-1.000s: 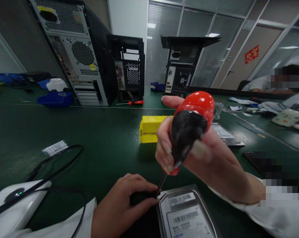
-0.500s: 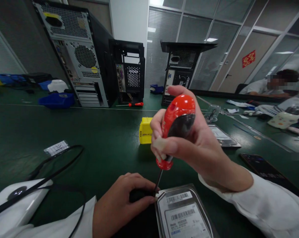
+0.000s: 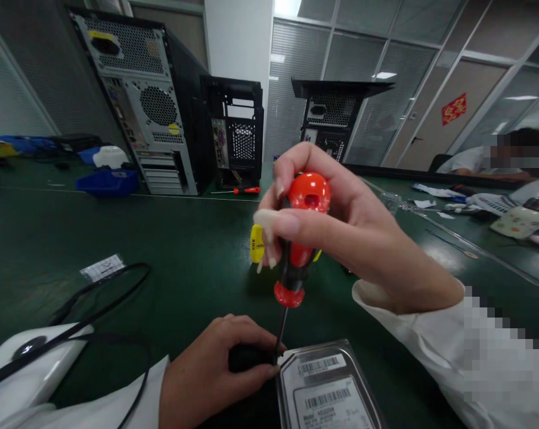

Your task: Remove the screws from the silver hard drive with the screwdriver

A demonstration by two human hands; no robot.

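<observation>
At the near table edge, I see the right hand wrapped around the screwdriver, shaft upright, tip at the hard drive corner; the left hand grips beside it.

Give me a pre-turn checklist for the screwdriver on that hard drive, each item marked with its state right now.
1. Right hand wrapped around the red screwdriver handle: ok.
2. Shaft close to upright over the corner of the hard drive: ok.
3. Tip seated in a screw head: cannot tell, the left hand's fingers hide it.
4. Left hand pressing down beside the drive's corner to steady it: ok.
5. Left fingertips away from the tip: not ok, they lie right against the shaft's lower end.
6. Black cable away from the work spot: ok.
</observation>
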